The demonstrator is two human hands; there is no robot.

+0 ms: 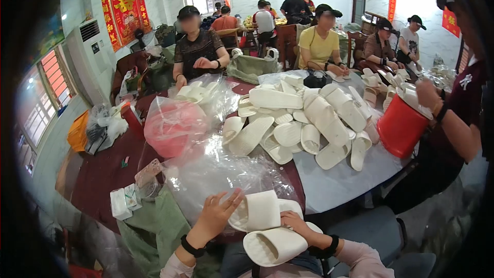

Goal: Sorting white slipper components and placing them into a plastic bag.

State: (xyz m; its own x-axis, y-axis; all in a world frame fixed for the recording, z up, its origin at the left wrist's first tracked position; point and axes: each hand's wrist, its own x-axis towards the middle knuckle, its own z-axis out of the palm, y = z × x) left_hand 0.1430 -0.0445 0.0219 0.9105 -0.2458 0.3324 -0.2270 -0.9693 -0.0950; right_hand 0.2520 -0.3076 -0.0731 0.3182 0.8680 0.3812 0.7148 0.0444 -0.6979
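At the table's near edge, a white slipper (261, 210) with a broad strap lies on my side. Another white slipper (275, 246) rests lower, over my lap. My left hand (216, 215) has its fingers spread by the upper slipper's left end, and one fingertip appears to touch it. My right hand (302, 226) is curled over the right side of the slippers and grips a white slipper there; its fingertips are partly hidden. Beyond my hands spreads a sheet of clear plastic (226, 175).
A large heap of white slippers (309, 118) covers the middle of the table. A pink bag in clear plastic (175, 128) stands to its left, a red bucket (404, 126) to its right. A phone (148, 172) and a tissue pack (123, 202) lie near left. Several people work around.
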